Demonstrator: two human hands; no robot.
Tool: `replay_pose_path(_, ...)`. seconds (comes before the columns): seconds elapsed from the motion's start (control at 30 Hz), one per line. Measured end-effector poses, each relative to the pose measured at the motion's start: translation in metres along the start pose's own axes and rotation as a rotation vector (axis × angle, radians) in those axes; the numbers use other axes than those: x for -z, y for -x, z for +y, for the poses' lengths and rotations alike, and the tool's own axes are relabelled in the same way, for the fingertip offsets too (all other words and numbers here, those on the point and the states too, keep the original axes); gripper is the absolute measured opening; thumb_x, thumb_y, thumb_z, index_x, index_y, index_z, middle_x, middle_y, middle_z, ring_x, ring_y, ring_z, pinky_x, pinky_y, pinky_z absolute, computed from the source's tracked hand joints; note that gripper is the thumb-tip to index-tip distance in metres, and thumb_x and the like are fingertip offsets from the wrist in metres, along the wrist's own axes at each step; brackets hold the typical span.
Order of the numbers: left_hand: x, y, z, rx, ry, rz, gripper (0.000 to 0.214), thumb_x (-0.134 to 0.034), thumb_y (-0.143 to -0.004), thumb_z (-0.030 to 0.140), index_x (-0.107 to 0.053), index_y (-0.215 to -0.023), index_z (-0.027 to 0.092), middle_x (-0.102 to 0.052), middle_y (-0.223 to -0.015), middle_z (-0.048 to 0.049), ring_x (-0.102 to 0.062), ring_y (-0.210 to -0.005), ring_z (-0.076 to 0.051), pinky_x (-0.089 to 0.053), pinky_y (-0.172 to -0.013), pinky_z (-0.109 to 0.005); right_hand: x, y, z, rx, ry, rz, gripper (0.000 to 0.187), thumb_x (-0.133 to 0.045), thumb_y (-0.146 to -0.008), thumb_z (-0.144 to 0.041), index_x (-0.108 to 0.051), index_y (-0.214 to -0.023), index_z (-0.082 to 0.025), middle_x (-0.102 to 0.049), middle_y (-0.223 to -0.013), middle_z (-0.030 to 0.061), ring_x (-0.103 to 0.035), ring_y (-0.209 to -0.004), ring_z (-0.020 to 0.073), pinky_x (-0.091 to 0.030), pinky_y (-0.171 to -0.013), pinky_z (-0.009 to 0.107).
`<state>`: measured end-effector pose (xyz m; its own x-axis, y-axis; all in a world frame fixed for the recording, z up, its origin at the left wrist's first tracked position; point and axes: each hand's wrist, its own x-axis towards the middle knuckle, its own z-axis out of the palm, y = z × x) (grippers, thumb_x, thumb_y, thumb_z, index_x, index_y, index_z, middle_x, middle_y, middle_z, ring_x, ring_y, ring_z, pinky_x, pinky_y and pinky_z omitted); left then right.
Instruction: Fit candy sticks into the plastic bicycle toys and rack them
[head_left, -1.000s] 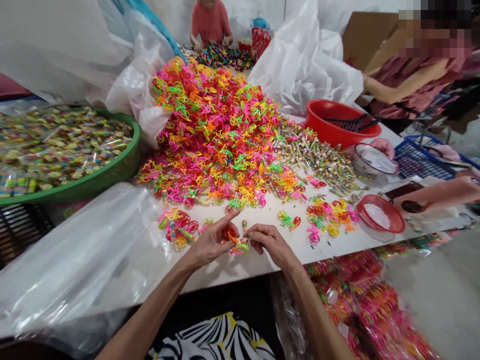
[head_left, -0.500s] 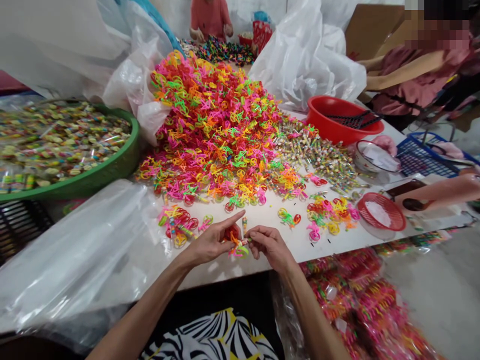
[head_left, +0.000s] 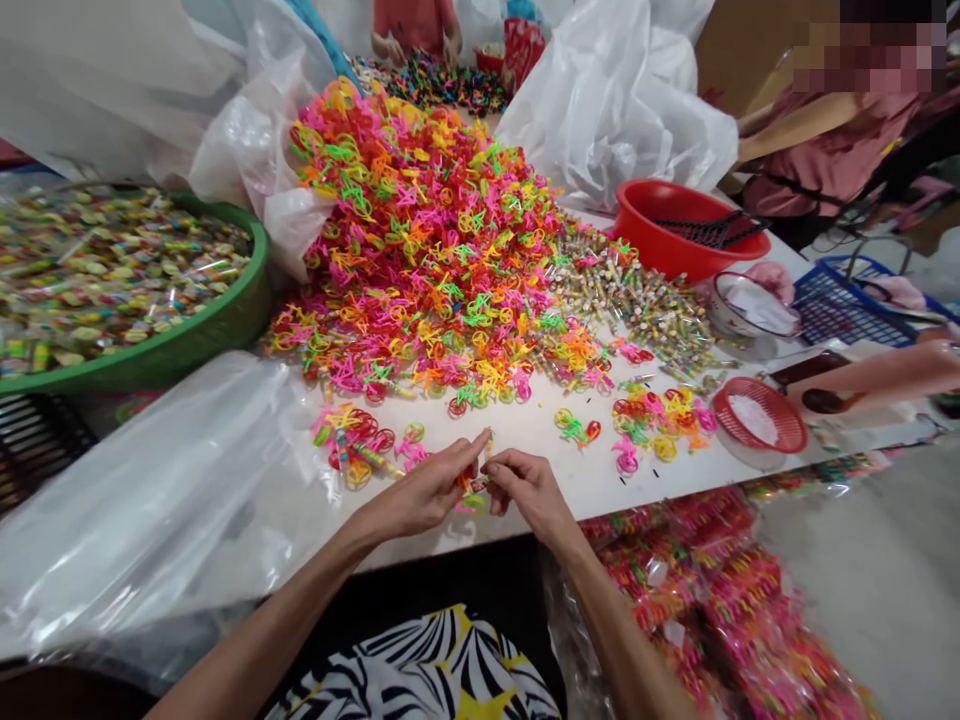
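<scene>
My left hand (head_left: pixel 424 490) and my right hand (head_left: pixel 525 488) meet at the near edge of the white table (head_left: pixel 540 430). Both pinch one small neon plastic toy piece (head_left: pixel 472 490) between them; my left forefinger points forward. A huge heap of neon plastic pieces (head_left: pixel 427 230) in pink, orange, yellow and green rises just beyond. Small clusters of the same pieces lie to the left (head_left: pixel 358 442) and to the right (head_left: pixel 660 415) of my hands. A spread of small wrapped candy tubes (head_left: pixel 637 305) lies right of the heap.
A green basin of wrapped candies (head_left: pixel 127 290) stands at left, clear plastic sheeting (head_left: pixel 150 500) in front of it. A red bowl (head_left: pixel 686 240), a small red basket (head_left: pixel 757 415) and a blue basket (head_left: pixel 847 305) stand at right. Other people work at the far end and the right side.
My hands stay together on the small piece and have closed in a little. The camera has tilted slightly, shifting the view upward.
</scene>
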<state>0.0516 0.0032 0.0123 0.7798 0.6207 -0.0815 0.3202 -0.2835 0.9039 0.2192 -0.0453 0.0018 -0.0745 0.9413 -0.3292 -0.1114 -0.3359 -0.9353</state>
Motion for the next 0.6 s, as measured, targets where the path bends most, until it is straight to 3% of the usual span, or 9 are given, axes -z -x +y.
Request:
replay_pose_path(0.17, 0.004, 0.001, -0.002, 0.050, -0.008, -0.004, 0.067, -0.040, -0.077, 0.009, -0.021, -0.139, 0.022, -0.053, -0.106, -0.0073, -0.048, -0.101, -0.018, -0.037, -0.093, -0.034, -0.009, -0.003, 0.008, -0.066, -0.046, 0.129, 0.020, -0.060, -0.070, -0.035, -0.059, -0.067, -0.016, -0.053, -0.046, -0.0039, -0.050, -0.037, 0.0086, -0.039, -0.038, 0.019)
replay_pose_path(0.27, 0.007, 0.004, -0.008, 0.071, -0.070, -0.042, 0.068, -0.040, -0.076, 0.010, -0.020, -0.140, 0.022, -0.051, -0.116, -0.0096, -0.045, -0.110, -0.021, -0.034, -0.096, -0.035, -0.017, -0.008, 0.014, -0.142, -0.161, 0.130, 0.022, -0.061, -0.066, -0.036, -0.059, -0.069, -0.015, -0.055, -0.048, -0.0030, -0.050, -0.035, 0.0091, -0.038, -0.036, 0.020)
replay_pose_path(0.37, 0.008, 0.009, -0.018, 0.130, -0.143, -0.084, 0.069, -0.040, -0.074, 0.009, -0.023, -0.139, 0.022, -0.042, -0.132, -0.0102, -0.035, -0.122, -0.024, -0.030, -0.099, -0.036, -0.030, -0.008, 0.020, -0.063, -0.103, 0.161, 0.020, -0.058, -0.070, -0.035, -0.059, -0.067, -0.015, -0.052, -0.045, -0.0038, -0.049, -0.036, 0.0093, -0.039, -0.038, 0.020)
replay_pose_path(0.47, 0.012, 0.015, -0.022, 0.162, -0.221, -0.068, 0.074, -0.043, -0.070, 0.008, -0.022, -0.139, 0.024, -0.041, -0.135, -0.0087, -0.036, -0.122, -0.027, -0.032, -0.097, -0.037, -0.040, -0.007, 0.024, -0.026, -0.045, 0.161, 0.022, -0.053, -0.076, -0.036, -0.058, -0.069, -0.016, -0.050, -0.044, -0.0040, -0.049, -0.038, 0.0102, -0.040, -0.041, 0.022)
replay_pose_path(0.53, 0.022, 0.018, -0.019, 0.159, -0.314, -0.077, 0.075, -0.043, -0.070, 0.009, -0.021, -0.140, 0.026, -0.046, -0.131, -0.0079, -0.042, -0.117, -0.027, -0.035, -0.093, -0.036, -0.037, -0.008, 0.022, 0.005, 0.039, 0.077, 0.024, -0.049, -0.079, -0.038, -0.059, -0.074, -0.017, -0.052, -0.050, -0.0027, -0.051, -0.043, 0.0111, -0.041, -0.046, 0.023)
replay_pose_path(0.6, 0.036, 0.018, -0.011, 0.153, -0.457, -0.072, 0.070, -0.045, -0.073, 0.013, -0.025, -0.138, 0.028, -0.049, -0.126, -0.0076, -0.047, -0.111, -0.026, -0.037, -0.089, -0.035, -0.023, -0.013, 0.016, 0.130, 0.281, 0.038, 0.023, -0.049, -0.081, -0.036, -0.062, -0.084, -0.018, -0.057, -0.064, 0.0003, -0.055, -0.056, 0.0125, -0.043, -0.056, 0.025)
